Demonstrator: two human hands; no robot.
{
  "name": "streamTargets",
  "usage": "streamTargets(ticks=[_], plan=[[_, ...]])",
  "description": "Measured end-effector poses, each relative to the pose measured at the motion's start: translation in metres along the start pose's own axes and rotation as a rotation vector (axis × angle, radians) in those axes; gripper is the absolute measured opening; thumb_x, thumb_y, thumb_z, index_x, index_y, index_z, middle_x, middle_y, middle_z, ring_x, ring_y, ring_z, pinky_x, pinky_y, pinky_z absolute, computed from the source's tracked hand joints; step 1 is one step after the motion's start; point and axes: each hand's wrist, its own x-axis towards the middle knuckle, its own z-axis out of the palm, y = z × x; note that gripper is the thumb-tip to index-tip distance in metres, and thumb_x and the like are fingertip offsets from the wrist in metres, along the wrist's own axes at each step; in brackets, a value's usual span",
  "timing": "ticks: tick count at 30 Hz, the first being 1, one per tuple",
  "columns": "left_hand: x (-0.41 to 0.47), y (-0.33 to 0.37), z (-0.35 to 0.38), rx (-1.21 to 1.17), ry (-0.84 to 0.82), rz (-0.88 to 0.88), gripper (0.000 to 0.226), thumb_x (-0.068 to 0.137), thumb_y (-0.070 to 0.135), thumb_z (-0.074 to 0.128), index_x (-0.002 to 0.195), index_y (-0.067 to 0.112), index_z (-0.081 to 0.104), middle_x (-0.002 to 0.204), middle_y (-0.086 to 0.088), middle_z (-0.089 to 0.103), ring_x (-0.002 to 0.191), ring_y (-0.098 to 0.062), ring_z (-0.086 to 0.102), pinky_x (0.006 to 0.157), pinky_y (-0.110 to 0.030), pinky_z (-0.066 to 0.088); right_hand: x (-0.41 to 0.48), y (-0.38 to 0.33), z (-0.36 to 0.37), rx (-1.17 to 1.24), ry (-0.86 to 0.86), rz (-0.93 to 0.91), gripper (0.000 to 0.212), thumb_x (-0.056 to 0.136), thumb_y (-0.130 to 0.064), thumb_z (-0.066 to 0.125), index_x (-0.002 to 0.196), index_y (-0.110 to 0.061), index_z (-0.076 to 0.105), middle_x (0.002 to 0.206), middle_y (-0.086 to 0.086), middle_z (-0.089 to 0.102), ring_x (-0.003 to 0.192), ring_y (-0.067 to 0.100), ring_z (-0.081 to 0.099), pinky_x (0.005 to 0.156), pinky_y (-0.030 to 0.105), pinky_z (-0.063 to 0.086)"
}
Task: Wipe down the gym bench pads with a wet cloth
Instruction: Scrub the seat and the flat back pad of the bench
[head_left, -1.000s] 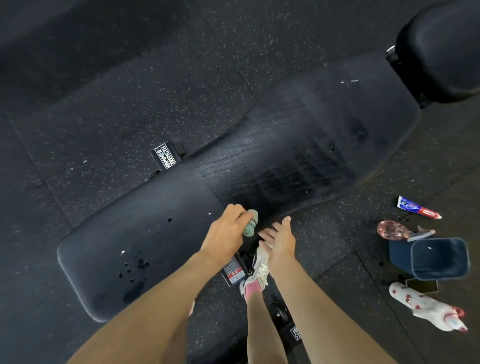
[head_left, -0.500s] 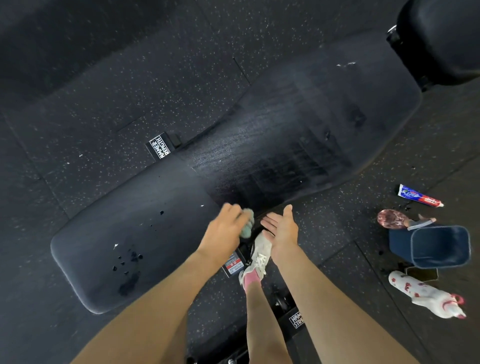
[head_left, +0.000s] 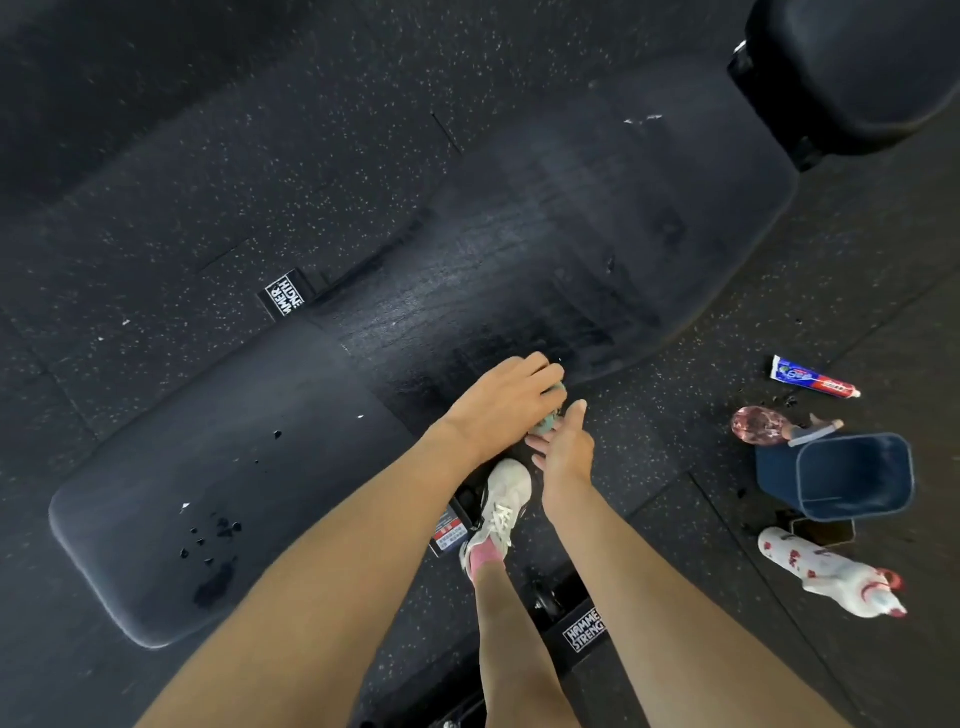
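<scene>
We grip the cloth at the near edge of the long bench pad.

On the left, the short pad (head_left: 208, 467) carries dark drops (head_left: 218, 530) toward its near end. To its right, end to end with it, the long pad (head_left: 597, 249) shows a streaky sheen. Our left hand (head_left: 498, 405) curls its fingers over the small greenish cloth (head_left: 546, 425), which sits at the long pad's near edge. Our right hand (head_left: 566, 452) is just beside it, fingers straight and loose, palm turned toward the cloth and gripping nothing. We cannot tell whether it touches the cloth. Below both hands a white shoe (head_left: 503, 506) stands on the speckled floor (head_left: 260, 182). Farther right, well apart from the pads, are a toothpaste tube (head_left: 813, 378), a blue bucket (head_left: 779, 470) and a white spray bottle (head_left: 826, 571) with red marks, lying on its side.
</scene>
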Motion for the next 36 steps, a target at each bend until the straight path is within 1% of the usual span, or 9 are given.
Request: streamTargets(ticks=[5, 10, 15, 17, 20, 24, 28, 32, 36], plan=[[-0.036, -0.011, 0.003, -0.054, -0.11, 0.048, 0.041, 0.067, 0.004, 0.076, 0.106, 0.011, 0.066, 0.102, -0.002, 0.061, 0.09, -0.022, 0.054, 0.072, -0.034, 0.053, 0.0, 0.012, -0.003, 0.013, -0.038, 0.03, 0.064, 0.103, -0.047, 0.02, 0.124, -0.001, 0.059, 0.122, 0.02, 0.061, 0.101, 0.024, 0.059, 0.107, 0.044, 0.039], [-0.113, -0.028, -0.004, -0.051, -0.22, 0.1, 0.054, 0.061, 0.004, 0.078, 0.112, 0.015, 0.064, 0.103, 0.001, 0.06, 0.087, -0.02, 0.052, 0.065, -0.029, 0.052, -0.02, 0.036, 0.013, 0.043, -0.061, 0.099, 0.062, 0.103, -0.047, 0.02, 0.129, -0.003, 0.055, 0.125, 0.02, 0.06, 0.114, 0.027, 0.059, 0.096, 0.036, 0.041], [-0.174, -0.031, -0.008, -0.059, -0.28, 0.157, 0.05, 0.056, 0.005, 0.081, 0.103, 0.017, 0.067, 0.093, 0.003, 0.058, 0.081, -0.016, 0.045, 0.057, -0.027, 0.049, -0.057, 0.066, 0.047, 0.138, -0.112, 0.121, 0.06, 0.104, -0.044, 0.019, 0.133, -0.003, 0.053, 0.13, 0.02, 0.058, 0.118, 0.028, 0.057, 0.099, 0.037, 0.043], [-0.184, -0.03, -0.009, -0.108, -0.228, 0.094, 0.048, 0.054, 0.004, 0.08, 0.098, 0.015, 0.068, 0.089, 0.0, 0.056, 0.081, -0.015, 0.041, 0.052, -0.026, 0.046, -0.069, 0.079, 0.057, 0.203, -0.113, 0.115, 0.059, 0.104, -0.044, 0.02, 0.134, -0.005, 0.052, 0.131, 0.019, 0.057, 0.119, 0.027, 0.057, 0.098, 0.036, 0.042], [-0.177, -0.017, -0.014, -0.266, -0.082, -0.121, 0.042, 0.058, -0.003, 0.074, 0.098, 0.009, 0.066, 0.091, -0.008, 0.053, 0.086, -0.017, 0.037, 0.044, -0.027, 0.041, -0.08, 0.101, 0.065, 0.332, -0.107, 0.109, 0.06, 0.103, -0.048, 0.02, 0.135, -0.006, 0.051, 0.132, 0.018, 0.057, 0.119, 0.027, 0.056, 0.097, 0.036, 0.042], [-0.155, 0.009, -0.009, -0.283, -0.111, -0.228, 0.035, 0.086, 0.01, 0.059, 0.12, 0.008, 0.053, 0.111, -0.009, 0.042, 0.101, -0.021, 0.037, 0.06, -0.034, 0.047, -0.083, 0.13, 0.072, 0.502, -0.096, 0.136, 0.063, 0.101, -0.053, 0.024, 0.134, -0.007, 0.051, 0.131, 0.018, 0.057, 0.117, 0.029, 0.056, 0.105, 0.042, 0.042], [-0.155, 0.003, 0.002, -0.228, -0.109, -0.171, 0.038, 0.088, 0.008, 0.053, 0.126, 0.009, 0.051, 0.119, -0.011, 0.042, 0.108, -0.026, 0.036, 0.064, -0.03, 0.041, -0.084, 0.143, 0.082, 0.481, -0.087, 0.14, 0.055, 0.102, -0.048, 0.028, 0.133, -0.008, 0.051, 0.132, 0.016, 0.057, 0.112, 0.026, 0.058, 0.106, 0.042, 0.04], [-0.163, -0.047, 0.007, -0.34, 0.11, -0.334, 0.037, 0.069, -0.007, 0.056, 0.102, 0.006, 0.065, 0.098, -0.016, 0.051, 0.093, -0.025, 0.034, 0.057, -0.043, 0.05, -0.08, 0.132, 0.094, 0.378, -0.065, 0.147, 0.048, 0.102, -0.039, 0.038, 0.139, -0.008, 0.044, 0.135, 0.017, 0.052, 0.105, 0.022, 0.056, 0.088, 0.034, 0.046], [-0.173, -0.097, 0.001, -0.27, 0.285, -0.5, 0.042, 0.067, -0.007, 0.046, 0.099, 0.006, 0.069, 0.09, -0.016, 0.051, 0.087, -0.028, 0.037, 0.059, -0.044, 0.048, -0.075, 0.115, 0.101, 0.267, -0.028, 0.088, 0.049, 0.101, -0.037, 0.044, 0.143, -0.012, 0.04, 0.136, 0.013, 0.047, 0.11, 0.024, 0.053, 0.094, 0.039, 0.049]])
